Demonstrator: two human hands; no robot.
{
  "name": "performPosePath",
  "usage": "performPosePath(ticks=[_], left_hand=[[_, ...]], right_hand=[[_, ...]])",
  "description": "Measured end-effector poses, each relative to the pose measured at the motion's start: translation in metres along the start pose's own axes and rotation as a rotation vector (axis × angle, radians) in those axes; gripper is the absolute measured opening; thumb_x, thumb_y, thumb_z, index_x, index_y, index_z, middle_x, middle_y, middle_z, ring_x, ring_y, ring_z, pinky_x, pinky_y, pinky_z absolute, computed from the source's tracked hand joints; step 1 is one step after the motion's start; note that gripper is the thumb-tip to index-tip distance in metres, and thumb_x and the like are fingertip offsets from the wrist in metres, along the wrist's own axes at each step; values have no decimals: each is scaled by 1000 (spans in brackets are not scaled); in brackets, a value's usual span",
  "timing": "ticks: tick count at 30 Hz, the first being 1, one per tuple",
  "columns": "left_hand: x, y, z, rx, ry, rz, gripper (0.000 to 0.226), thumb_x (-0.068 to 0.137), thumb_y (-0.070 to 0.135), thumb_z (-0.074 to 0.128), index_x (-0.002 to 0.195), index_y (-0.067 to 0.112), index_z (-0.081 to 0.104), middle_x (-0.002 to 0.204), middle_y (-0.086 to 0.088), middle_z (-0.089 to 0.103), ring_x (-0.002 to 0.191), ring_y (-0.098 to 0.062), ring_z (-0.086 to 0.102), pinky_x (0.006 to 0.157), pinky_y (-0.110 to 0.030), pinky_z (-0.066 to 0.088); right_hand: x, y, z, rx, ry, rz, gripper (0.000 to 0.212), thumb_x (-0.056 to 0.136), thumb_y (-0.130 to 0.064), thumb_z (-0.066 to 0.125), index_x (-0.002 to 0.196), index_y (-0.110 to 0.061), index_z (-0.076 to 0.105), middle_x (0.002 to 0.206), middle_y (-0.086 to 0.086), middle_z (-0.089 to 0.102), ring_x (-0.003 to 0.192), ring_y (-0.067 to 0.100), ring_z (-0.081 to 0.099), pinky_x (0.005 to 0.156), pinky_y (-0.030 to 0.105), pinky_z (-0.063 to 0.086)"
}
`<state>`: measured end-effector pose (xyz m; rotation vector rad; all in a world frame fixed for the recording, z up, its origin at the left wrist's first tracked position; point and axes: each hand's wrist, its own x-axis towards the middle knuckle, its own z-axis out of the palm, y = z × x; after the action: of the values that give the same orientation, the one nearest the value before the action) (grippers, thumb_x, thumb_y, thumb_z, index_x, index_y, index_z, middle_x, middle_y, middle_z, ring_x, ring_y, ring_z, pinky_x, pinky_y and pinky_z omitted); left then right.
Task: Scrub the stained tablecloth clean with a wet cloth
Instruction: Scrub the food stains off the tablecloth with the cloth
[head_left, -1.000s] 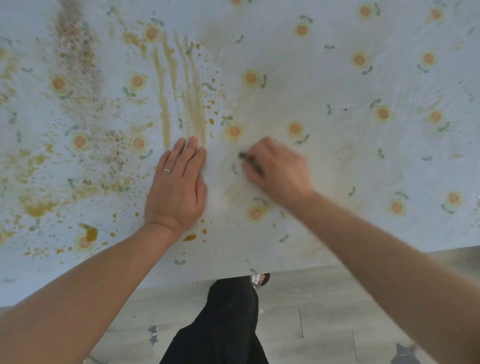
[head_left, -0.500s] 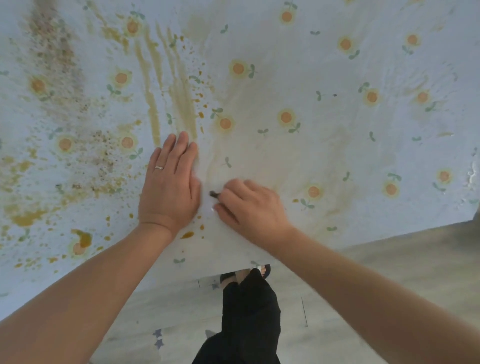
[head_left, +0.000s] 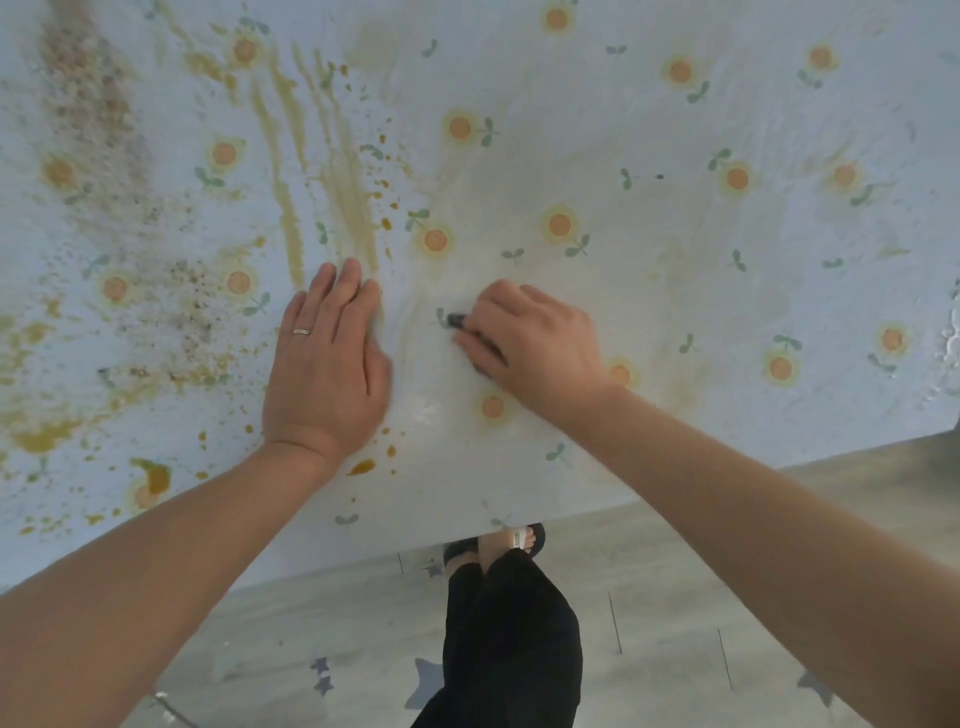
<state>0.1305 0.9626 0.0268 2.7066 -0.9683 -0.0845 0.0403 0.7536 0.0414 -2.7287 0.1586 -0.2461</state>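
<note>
The white tablecloth (head_left: 675, 291) with orange flower prints fills the upper part of the head view. Yellow-brown streaks and specks (head_left: 291, 208) cover its left half. My left hand (head_left: 327, 364), wearing a ring, lies flat with straight fingers on the cloth just right of the stains. My right hand (head_left: 535, 348) has its fingers curled round a small dark cloth (head_left: 457, 321), pressed to the tablecloth; only a dark tip shows past the fingers. A narrow strip of cloth separates the two hands.
The table's near edge (head_left: 571, 514) runs across the lower middle. Below it lie a grey wooden floor (head_left: 675, 597) with star marks, my black trouser leg (head_left: 509, 639) and a sandalled foot (head_left: 514, 540). Wet foam shows at the right edge (head_left: 953, 343).
My right hand slid back toward me and left, close to my left hand, then out again up and right. My left hand stayed flat in place.
</note>
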Motion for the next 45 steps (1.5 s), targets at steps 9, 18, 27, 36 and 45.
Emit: performPosePath(ticks=[9, 18, 27, 36, 45], left_hand=[[1, 1, -1, -8, -15, -14, 56, 99, 20, 39, 153, 4, 43, 166, -13, 32, 157, -30, 22, 129, -49, 16], [0, 1, -2, -11, -22, -17, 56, 100, 20, 38, 154, 4, 42, 166, -13, 32, 157, -30, 23, 129, -49, 16], [1, 0, -3, -15, -12, -1, 56, 100, 21, 38, 153, 3, 42, 166, -14, 32, 156, -31, 23, 128, -51, 18], [0, -1, -2, -29, -6, 10, 56, 100, 20, 40, 153, 3, 43, 166, -14, 33, 157, -31, 23, 128, -50, 18], [0, -2, -1, -36, 2, 15, 55, 100, 20, 41, 152, 2, 44, 165, -14, 33, 156, -32, 24, 128, -51, 19]], right_hand=[[-12, -5, -3, 11, 28, 162, 25, 99, -34, 57, 86, -17, 69, 94, -3, 59, 75, 18, 56, 52, 28, 43], [15, 11, -3, 42, 213, 558, 23, 96, -38, 61, 81, -20, 65, 97, -8, 57, 71, 12, 50, 56, 27, 37], [12, 19, -11, 13, 186, 449, 24, 95, -40, 62, 84, -22, 73, 96, -10, 61, 73, 13, 58, 56, 26, 42], [7, 7, -5, 9, 132, 342, 24, 97, -41, 60, 84, -22, 69, 90, -10, 62, 69, 14, 57, 55, 30, 46], [-7, -18, 6, 17, -37, 34, 26, 96, -41, 62, 82, -19, 61, 87, -6, 60, 72, 18, 55, 49, 30, 42]])
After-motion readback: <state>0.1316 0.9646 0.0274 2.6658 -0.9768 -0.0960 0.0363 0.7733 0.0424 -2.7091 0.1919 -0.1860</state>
